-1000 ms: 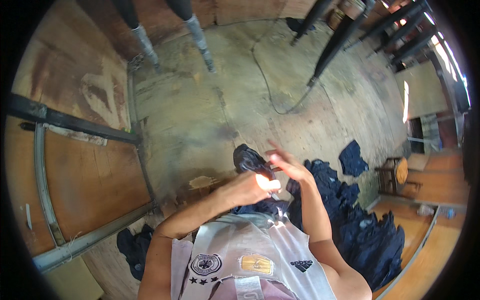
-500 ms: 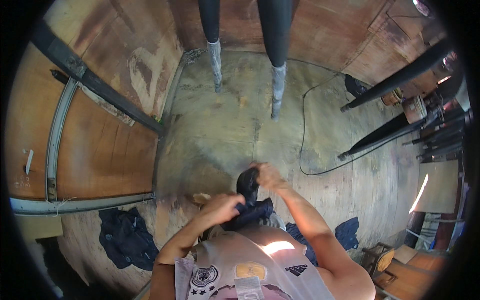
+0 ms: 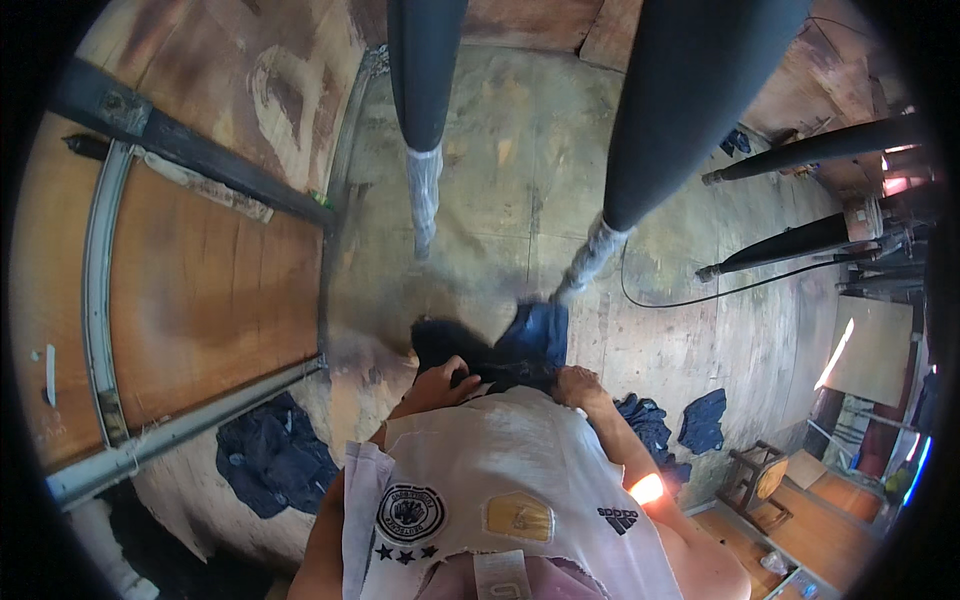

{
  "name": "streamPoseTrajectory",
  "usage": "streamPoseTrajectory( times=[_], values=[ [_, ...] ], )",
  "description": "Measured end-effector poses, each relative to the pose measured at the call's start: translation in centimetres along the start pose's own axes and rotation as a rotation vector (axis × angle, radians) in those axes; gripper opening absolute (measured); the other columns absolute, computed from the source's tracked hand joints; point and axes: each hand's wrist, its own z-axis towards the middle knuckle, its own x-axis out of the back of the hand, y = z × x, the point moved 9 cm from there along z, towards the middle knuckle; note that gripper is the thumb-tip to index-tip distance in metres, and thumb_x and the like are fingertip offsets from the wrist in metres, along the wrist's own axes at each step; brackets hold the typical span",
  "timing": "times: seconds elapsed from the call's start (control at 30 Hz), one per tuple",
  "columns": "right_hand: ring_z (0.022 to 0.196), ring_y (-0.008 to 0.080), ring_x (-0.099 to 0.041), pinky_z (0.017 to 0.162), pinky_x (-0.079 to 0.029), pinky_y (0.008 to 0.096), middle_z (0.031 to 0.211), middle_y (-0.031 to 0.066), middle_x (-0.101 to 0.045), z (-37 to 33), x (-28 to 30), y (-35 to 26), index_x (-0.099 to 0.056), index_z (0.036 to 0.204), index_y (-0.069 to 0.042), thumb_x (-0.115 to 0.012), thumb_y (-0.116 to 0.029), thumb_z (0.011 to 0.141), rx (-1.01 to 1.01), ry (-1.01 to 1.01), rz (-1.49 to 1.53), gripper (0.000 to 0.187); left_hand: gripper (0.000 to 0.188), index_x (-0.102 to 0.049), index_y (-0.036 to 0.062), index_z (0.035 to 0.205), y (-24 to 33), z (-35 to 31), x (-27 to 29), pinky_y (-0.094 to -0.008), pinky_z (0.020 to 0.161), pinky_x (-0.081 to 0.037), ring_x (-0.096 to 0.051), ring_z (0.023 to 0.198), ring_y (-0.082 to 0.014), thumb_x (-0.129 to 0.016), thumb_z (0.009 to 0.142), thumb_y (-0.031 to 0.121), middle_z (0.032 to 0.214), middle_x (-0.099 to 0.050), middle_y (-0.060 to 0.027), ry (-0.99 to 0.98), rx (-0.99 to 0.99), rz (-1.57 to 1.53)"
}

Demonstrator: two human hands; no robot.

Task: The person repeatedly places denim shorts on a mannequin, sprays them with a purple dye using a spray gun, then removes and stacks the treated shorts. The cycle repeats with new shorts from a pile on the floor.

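A pair of dark blue denim trousers [image 3: 535,342] is stretched out in front of my waist, with two leg parts pointing away from me. My left hand [image 3: 440,388] grips the near left edge, its fingers curled round the cloth. At the near right edge, my right hand [image 3: 579,387] is closed on the same trousers. Beyond them hang two dark, tapering leg-shaped forms, a left form [image 3: 416,95] and a right form [image 3: 680,110], both tipped in clear plastic wrap. The right form's wrapped tip [image 3: 583,262] comes close to the trousers' far end; whether they touch I cannot tell.
Dark garments lie in a left heap [image 3: 275,455] and a right pile [image 3: 702,420] on the floor. More dark forms [image 3: 790,245] jut in from the right near a black cable [image 3: 680,304]. A wooden stool [image 3: 760,480] stands at lower right; a metal-framed wooden panel [image 3: 215,310] is at left.
The trousers went from bunched up between my hands to spread out. My right hand came down and nearer to me. Both hanging forms now appear larger and closer.
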Motion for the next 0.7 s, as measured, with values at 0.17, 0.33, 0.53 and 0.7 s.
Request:
streamPoseTrajectory(
  times=[0.17, 0.33, 0.53, 0.7],
  values=[
    [0.097, 0.0298, -0.072, 0.082, -0.058, 0.0439, 0.089, 0.0194, -0.074, 0.9, 0.8, -5.1, -0.074, 0.088, 0.001, -0.061, -0.022, 0.082, -0.074, -0.179, 0.026, 0.026, 0.051, -0.051, 0.0024, 0.117, -4.8, 2.9, 2.0, -0.0432, 0.088, -0.049, -0.063, 0.104, -0.0393, -0.065, 0.092, 0.045, 0.108, -0.064, -0.0209, 0.059, 0.107, 0.084],
    [0.102, 0.0328, -0.071, 0.087, -0.057, 0.0449, 0.104, 0.0220, -0.072, 2.6, 6.0, -4.9, -0.072, 0.100, 0.001, -0.060, -0.018, 0.086, -0.249, 0.198, 0.202, 0.026, 0.058, -0.067, -0.0060, 0.110, -7.0, 5.0, 1.4, -0.0408, 0.096, -0.045, -0.062, 0.112, -0.0347, -0.061, 0.086, 0.046, 0.106, -0.067, -0.0248, -0.556, 0.278, 0.157],
    [0.109, 0.0362, -0.067, 0.091, -0.055, 0.0478, 0.115, 0.0211, -0.069, 2.8, 10.1, 0.7, -0.068, 0.112, -0.005, -0.062, -0.021, 0.087, -0.391, 0.502, 0.254, 0.030, 0.041, -0.067, 0.0067, 0.119, -1.7, 7.2, 5.0, -0.0540, 0.099, -0.043, -0.051, 0.122, -0.0435, -0.066, 0.085, 0.030, 0.129, -0.057, -0.0272, -0.232, -0.001, 0.523],
    [0.101, 0.0333, -0.070, 0.084, -0.056, 0.0446, 0.107, 0.0176, -0.071, 3.8, 16.2, 4.3, -0.069, 0.106, -0.011, -0.056, -0.019, 0.091, -0.463, 0.710, 0.134, 0.021, 0.040, -0.065, 0.0060, 0.123, 5.3, 11.0, 7.9, -0.0498, 0.088, -0.050, -0.063, 0.106, -0.0384, -0.060, 0.087, 0.021, 0.115, -0.065, -0.0249, -0.012, -0.215, 0.598]
  ],
)
